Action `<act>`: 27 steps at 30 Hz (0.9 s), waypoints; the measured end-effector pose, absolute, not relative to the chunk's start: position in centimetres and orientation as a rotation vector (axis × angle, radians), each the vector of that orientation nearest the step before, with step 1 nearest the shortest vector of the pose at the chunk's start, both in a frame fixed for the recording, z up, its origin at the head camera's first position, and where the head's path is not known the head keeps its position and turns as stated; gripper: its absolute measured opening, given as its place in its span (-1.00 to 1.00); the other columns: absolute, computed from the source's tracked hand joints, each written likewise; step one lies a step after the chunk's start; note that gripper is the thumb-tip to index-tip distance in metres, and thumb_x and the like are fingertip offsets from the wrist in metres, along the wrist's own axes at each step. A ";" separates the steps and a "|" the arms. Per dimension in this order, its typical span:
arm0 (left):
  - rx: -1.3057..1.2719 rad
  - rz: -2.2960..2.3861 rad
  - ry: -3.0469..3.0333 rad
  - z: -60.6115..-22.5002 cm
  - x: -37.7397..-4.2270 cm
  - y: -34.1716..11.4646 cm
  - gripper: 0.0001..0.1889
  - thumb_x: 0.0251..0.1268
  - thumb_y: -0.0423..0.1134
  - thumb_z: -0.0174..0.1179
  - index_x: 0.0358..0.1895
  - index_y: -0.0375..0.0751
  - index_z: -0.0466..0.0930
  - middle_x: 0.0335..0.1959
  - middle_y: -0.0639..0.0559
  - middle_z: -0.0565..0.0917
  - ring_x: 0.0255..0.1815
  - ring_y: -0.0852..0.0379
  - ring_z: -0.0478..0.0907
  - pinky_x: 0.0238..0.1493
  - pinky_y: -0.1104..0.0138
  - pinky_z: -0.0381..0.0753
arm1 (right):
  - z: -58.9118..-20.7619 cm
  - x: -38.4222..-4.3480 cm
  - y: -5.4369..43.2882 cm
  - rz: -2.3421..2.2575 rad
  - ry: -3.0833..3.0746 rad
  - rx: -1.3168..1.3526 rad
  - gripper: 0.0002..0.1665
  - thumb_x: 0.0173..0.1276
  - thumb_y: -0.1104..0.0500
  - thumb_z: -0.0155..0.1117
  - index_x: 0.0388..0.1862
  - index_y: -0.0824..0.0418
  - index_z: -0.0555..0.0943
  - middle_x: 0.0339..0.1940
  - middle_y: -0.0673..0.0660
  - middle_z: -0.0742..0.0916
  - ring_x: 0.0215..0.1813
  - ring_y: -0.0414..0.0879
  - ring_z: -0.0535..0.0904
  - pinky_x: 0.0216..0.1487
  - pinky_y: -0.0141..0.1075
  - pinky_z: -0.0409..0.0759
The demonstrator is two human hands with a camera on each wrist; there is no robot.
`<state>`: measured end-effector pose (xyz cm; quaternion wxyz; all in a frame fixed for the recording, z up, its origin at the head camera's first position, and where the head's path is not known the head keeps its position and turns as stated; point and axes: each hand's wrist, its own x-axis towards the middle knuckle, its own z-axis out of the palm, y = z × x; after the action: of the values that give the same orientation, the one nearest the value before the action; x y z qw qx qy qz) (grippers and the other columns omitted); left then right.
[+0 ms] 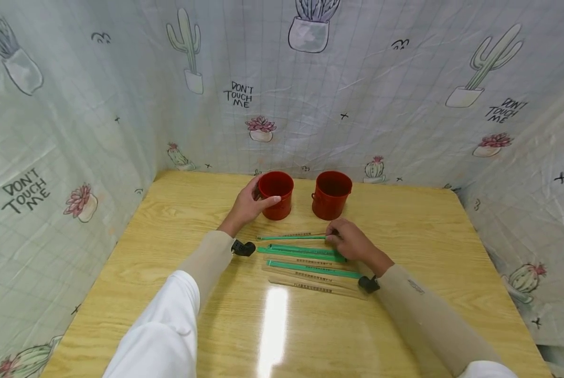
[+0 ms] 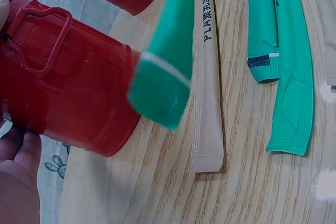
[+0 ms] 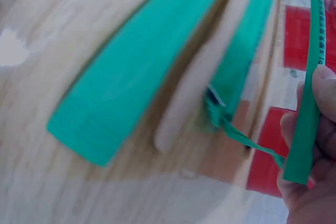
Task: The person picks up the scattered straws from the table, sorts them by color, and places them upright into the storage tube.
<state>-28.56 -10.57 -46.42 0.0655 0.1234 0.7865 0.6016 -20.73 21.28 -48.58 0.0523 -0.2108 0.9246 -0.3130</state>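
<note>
My left hand (image 1: 246, 209) grips the left red bucket (image 1: 278, 211) round its side, thumb across the front; in the left wrist view its wire handle (image 2: 41, 40) shows. My right hand (image 1: 350, 240) pinches one end of a green paper-wrapped straw (image 3: 304, 145). Its other end is raised close to the left bucket in the left wrist view. A thin twisted green strip (image 3: 252, 142) runs from my right fingers to a green wrapper end lying below. Under and nearer than the held straw lie several more wrapped straws, some green (image 1: 312, 269), some beige (image 1: 300, 284).
A second red bucket (image 1: 331, 207) stands to the right of the first, near the table's back edge. The wooden table (image 1: 168, 231) is bordered by cactus-printed sheeting (image 1: 282, 73) at the back and sides. Light reflects off the table's near part.
</note>
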 end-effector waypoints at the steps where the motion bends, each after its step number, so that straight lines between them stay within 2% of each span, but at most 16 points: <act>1: 0.374 1.813 2.372 -46.4 -28.5 -10.6 -0.17 0.35 -0.02 0.43 0.62 0.10 0.21 0.52 0.01 0.45 0.58 -0.02 0.38 0.51 0.01 0.51 | -48.4 -20.6 21.4 -0.974 2.800 -0.634 -0.94 0.53 0.29 0.27 -0.21 0.19 0.63 -0.22 0.10 0.69 -0.09 -0.03 0.52 0.01 -0.09 0.57; 7: 0.397 1.836 2.339 -46.3 -28.4 -10.5 -0.17 0.38 -0.07 0.41 0.64 0.11 0.18 0.54 -0.03 0.43 0.60 -0.07 0.35 0.51 -0.06 0.49 | -47.7 -19.9 22.3 -1.122 2.746 -0.604 -0.88 0.55 0.30 0.22 -0.07 0.21 0.70 -0.09 0.14 0.74 -0.20 -0.08 0.49 -0.14 -0.24 0.54; 11: 0.379 1.837 2.334 -46.4 -28.4 -10.5 -0.17 0.38 -0.06 0.41 0.64 0.12 0.18 0.53 -0.03 0.44 0.59 -0.08 0.37 0.48 -0.07 0.52 | -46.8 -19.3 22.4 -1.254 2.693 -0.531 -0.84 0.57 0.31 0.20 -0.03 0.27 0.71 -0.03 0.22 0.73 -0.20 -0.09 0.45 -0.19 -0.32 0.49; 18: 0.406 1.816 2.371 -46.6 -28.5 -10.6 -0.17 0.40 -0.07 0.40 0.64 0.08 0.18 0.54 -0.01 0.43 0.62 -0.04 0.34 0.53 0.01 0.48 | -45.1 -18.8 21.7 -1.490 2.604 -0.507 -0.80 0.58 0.31 0.19 0.04 0.35 0.68 -0.09 0.34 0.73 -0.24 -0.13 0.49 -0.24 -0.38 0.51; 23: 0.412 1.824 2.360 -46.6 -28.5 -10.6 -0.20 0.40 -0.05 0.40 0.62 0.09 0.20 0.52 -0.01 0.45 0.60 -0.05 0.36 0.51 -0.01 0.50 | -43.7 -19.2 20.3 -1.534 2.621 -0.508 -0.79 0.57 0.28 0.22 0.07 0.33 0.68 -0.08 0.28 0.75 -0.24 -0.15 0.52 -0.23 -0.37 0.53; 27: 0.398 1.811 2.373 -46.6 -28.5 -10.6 -0.20 0.37 -0.02 0.41 0.61 0.11 0.22 0.51 0.00 0.46 0.60 -0.05 0.36 0.52 -0.01 0.49 | -42.3 -20.2 19.1 -1.554 2.634 -0.522 -0.79 0.56 0.28 0.24 0.04 0.38 0.68 -0.10 0.33 0.76 -0.23 -0.09 0.60 -0.20 -0.35 0.57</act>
<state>-28.48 -10.64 -46.58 0.0648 0.1317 0.7864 0.6000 -20.17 19.07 -42.25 0.0194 -0.1682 0.8488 -0.5008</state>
